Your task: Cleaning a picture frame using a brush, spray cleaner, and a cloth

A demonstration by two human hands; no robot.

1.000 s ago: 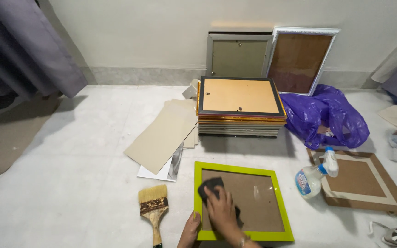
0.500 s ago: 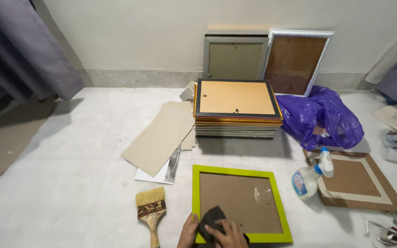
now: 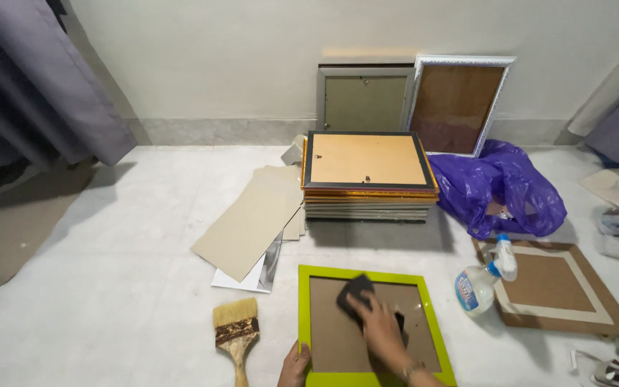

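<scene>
Bare floor (image 3: 123, 287) left of green frame (image 3: 302, 315); hands on it.

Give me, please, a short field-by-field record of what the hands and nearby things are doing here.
Right hand: presses a dark cloth on the glass of the green frame
Left hand: steadies the frame's left edge
Left of frame: paintbrush
Right of frame: spray bottle, lying down
Behind: stack of frames, purple bag
</scene>
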